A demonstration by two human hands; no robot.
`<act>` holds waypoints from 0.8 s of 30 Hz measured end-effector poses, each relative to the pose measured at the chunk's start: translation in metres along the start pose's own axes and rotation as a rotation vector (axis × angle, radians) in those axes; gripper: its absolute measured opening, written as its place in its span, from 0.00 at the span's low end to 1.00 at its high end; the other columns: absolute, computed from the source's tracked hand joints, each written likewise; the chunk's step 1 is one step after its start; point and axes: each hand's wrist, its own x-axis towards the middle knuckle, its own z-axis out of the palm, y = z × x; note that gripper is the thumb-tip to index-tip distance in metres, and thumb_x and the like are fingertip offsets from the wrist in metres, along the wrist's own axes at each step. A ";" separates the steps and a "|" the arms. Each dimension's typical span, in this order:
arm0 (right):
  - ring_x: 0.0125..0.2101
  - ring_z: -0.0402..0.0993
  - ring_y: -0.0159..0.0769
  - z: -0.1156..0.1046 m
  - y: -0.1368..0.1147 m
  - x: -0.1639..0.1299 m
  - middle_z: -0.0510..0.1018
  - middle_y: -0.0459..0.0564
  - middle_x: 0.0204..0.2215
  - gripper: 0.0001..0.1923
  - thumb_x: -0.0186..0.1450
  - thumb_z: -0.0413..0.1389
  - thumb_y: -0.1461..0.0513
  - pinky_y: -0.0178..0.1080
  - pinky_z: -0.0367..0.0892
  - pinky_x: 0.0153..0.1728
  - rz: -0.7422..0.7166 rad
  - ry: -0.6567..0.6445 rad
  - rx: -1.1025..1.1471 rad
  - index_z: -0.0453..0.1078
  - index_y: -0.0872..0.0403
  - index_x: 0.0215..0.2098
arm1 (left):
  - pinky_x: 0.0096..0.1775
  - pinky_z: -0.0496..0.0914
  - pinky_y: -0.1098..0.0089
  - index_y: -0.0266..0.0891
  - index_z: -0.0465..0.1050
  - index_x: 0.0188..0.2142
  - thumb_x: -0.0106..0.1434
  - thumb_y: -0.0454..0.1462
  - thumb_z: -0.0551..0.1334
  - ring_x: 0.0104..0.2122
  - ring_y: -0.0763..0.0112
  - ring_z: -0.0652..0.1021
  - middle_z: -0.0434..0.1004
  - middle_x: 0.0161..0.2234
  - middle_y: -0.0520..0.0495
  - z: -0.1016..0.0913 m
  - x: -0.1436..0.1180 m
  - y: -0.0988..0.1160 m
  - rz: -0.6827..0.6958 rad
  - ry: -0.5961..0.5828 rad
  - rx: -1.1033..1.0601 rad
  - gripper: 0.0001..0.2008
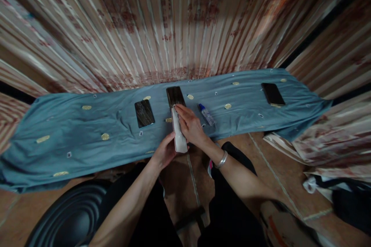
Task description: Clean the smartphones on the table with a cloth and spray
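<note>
Left hand (164,150) grips the near end of a white strip (179,133); right hand (189,123) presses flat on its far end, over a dark phone (175,95). Small bottle (206,114) just right; second phone (144,113) left, on blue cloth (87,131).

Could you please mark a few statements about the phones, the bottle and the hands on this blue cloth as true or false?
1. Three dark phones lie on the blue cloth: one left, one in the middle, one far right. True.
2. The left hand and the right hand are both on a white cloth. True.
3. The small bottle stands upright, left of all the phones. False: it lies on its side, just right of the hands.
4. The right wrist bears a silver bangle. True.
5. The far right phone is being held. False: no hand touches it.
</note>
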 end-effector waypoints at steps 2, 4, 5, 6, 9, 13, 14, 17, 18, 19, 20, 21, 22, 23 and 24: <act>0.61 0.62 0.39 -0.001 -0.004 0.000 0.69 0.56 0.59 0.24 0.67 0.44 0.68 0.47 0.60 0.62 -0.026 -0.007 0.000 0.65 0.55 0.60 | 0.43 0.75 0.59 0.37 0.75 0.35 0.59 0.39 0.65 0.30 0.66 0.80 0.80 0.29 0.48 0.000 0.001 0.000 -0.005 0.013 0.001 0.08; 0.61 0.62 0.39 -0.001 -0.007 -0.002 0.69 0.56 0.60 0.24 0.68 0.44 0.68 0.47 0.60 0.63 -0.057 -0.027 0.006 0.65 0.54 0.60 | 0.40 0.75 0.62 0.37 0.75 0.36 0.59 0.39 0.64 0.29 0.67 0.79 0.80 0.29 0.49 0.001 0.002 0.002 0.001 0.028 -0.011 0.08; 0.61 0.62 0.39 0.000 -0.009 -0.004 0.68 0.56 0.60 0.24 0.68 0.44 0.68 0.48 0.60 0.63 -0.072 -0.042 0.013 0.65 0.54 0.60 | 0.38 0.75 0.64 0.37 0.76 0.36 0.60 0.39 0.64 0.29 0.68 0.79 0.80 0.30 0.49 0.002 0.002 0.003 0.011 0.038 -0.026 0.08; 0.62 0.61 0.39 0.000 -0.011 -0.006 0.68 0.55 0.60 0.24 0.68 0.44 0.68 0.48 0.60 0.63 -0.084 -0.059 0.020 0.65 0.54 0.60 | 0.36 0.75 0.67 0.37 0.76 0.37 0.60 0.39 0.64 0.28 0.70 0.78 0.80 0.30 0.50 0.003 0.003 0.004 0.027 0.049 -0.044 0.08; 0.62 0.61 0.39 0.001 -0.019 -0.013 0.68 0.54 0.60 0.24 0.68 0.44 0.67 0.49 0.59 0.63 -0.098 -0.106 0.037 0.65 0.52 0.61 | 0.32 0.73 0.71 0.38 0.76 0.38 0.62 0.39 0.62 0.28 0.72 0.77 0.80 0.30 0.51 0.006 0.005 0.011 0.071 0.074 -0.088 0.08; 0.61 0.62 0.38 -0.002 -0.030 -0.020 0.69 0.53 0.60 0.26 0.68 0.44 0.68 0.49 0.60 0.63 -0.117 -0.141 0.072 0.64 0.51 0.62 | 0.32 0.71 0.72 0.39 0.76 0.42 0.62 0.41 0.62 0.30 0.71 0.77 0.80 0.31 0.51 0.008 0.010 0.020 0.132 0.106 -0.090 0.11; 0.61 0.63 0.38 -0.003 -0.033 -0.021 0.70 0.53 0.59 0.26 0.68 0.43 0.69 0.49 0.60 0.62 -0.126 -0.144 0.084 0.63 0.50 0.62 | 0.33 0.71 0.72 0.40 0.76 0.43 0.63 0.41 0.61 0.30 0.72 0.77 0.80 0.32 0.51 0.008 0.011 0.022 0.152 0.115 -0.090 0.12; 0.60 0.64 0.37 -0.008 -0.041 -0.023 0.71 0.52 0.58 0.26 0.68 0.43 0.69 0.48 0.62 0.61 -0.154 -0.152 0.112 0.63 0.49 0.62 | 0.35 0.72 0.73 0.40 0.76 0.43 0.65 0.41 0.59 0.31 0.73 0.78 0.80 0.32 0.52 0.009 0.014 0.027 0.185 0.130 -0.110 0.11; 0.60 0.64 0.37 -0.009 -0.043 -0.023 0.71 0.52 0.58 0.26 0.69 0.43 0.69 0.48 0.63 0.61 -0.163 -0.151 0.116 0.63 0.49 0.62 | 0.36 0.72 0.73 0.39 0.76 0.42 0.65 0.41 0.58 0.31 0.73 0.78 0.80 0.32 0.51 0.009 0.016 0.027 0.189 0.129 -0.117 0.11; 0.59 0.65 0.37 -0.011 -0.044 -0.024 0.72 0.53 0.57 0.26 0.69 0.43 0.69 0.47 0.63 0.61 -0.170 -0.148 0.117 0.64 0.50 0.62 | 0.38 0.72 0.72 0.38 0.76 0.41 0.66 0.41 0.57 0.32 0.73 0.78 0.80 0.32 0.51 0.010 0.017 0.028 0.194 0.123 -0.120 0.12; 0.59 0.65 0.38 -0.012 -0.045 -0.024 0.72 0.54 0.57 0.25 0.69 0.43 0.69 0.47 0.63 0.61 -0.177 -0.144 0.112 0.64 0.51 0.62 | 0.40 0.73 0.71 0.38 0.76 0.40 0.65 0.41 0.57 0.33 0.72 0.78 0.79 0.32 0.51 0.011 0.018 0.029 0.199 0.115 -0.120 0.12; 0.59 0.65 0.38 -0.013 -0.045 -0.025 0.72 0.56 0.57 0.25 0.69 0.43 0.69 0.47 0.63 0.61 -0.182 -0.140 0.102 0.65 0.53 0.61 | 0.41 0.73 0.70 0.38 0.76 0.39 0.65 0.42 0.58 0.33 0.71 0.78 0.79 0.32 0.50 0.012 0.019 0.029 0.203 0.109 -0.120 0.11; 0.59 0.65 0.39 -0.014 -0.044 -0.025 0.72 0.57 0.56 0.24 0.69 0.43 0.69 0.47 0.63 0.61 -0.187 -0.137 0.085 0.65 0.54 0.61 | 0.42 0.72 0.69 0.37 0.76 0.39 0.65 0.42 0.58 0.33 0.71 0.78 0.79 0.31 0.50 0.013 0.020 0.029 0.204 0.105 -0.122 0.11; 0.59 0.65 0.39 -0.014 -0.043 -0.026 0.72 0.58 0.56 0.24 0.70 0.42 0.69 0.47 0.64 0.60 -0.193 -0.136 0.064 0.64 0.55 0.62 | 0.43 0.72 0.68 0.37 0.76 0.38 0.65 0.42 0.58 0.32 0.71 0.78 0.79 0.31 0.50 0.014 0.022 0.030 0.204 0.105 -0.127 0.12; 0.59 0.65 0.39 -0.015 -0.041 -0.027 0.72 0.58 0.57 0.24 0.70 0.42 0.69 0.47 0.64 0.60 -0.198 -0.138 0.039 0.64 0.56 0.62 | 0.42 0.72 0.69 0.37 0.76 0.38 0.65 0.42 0.57 0.31 0.71 0.78 0.79 0.30 0.50 0.014 0.023 0.030 0.202 0.108 -0.135 0.12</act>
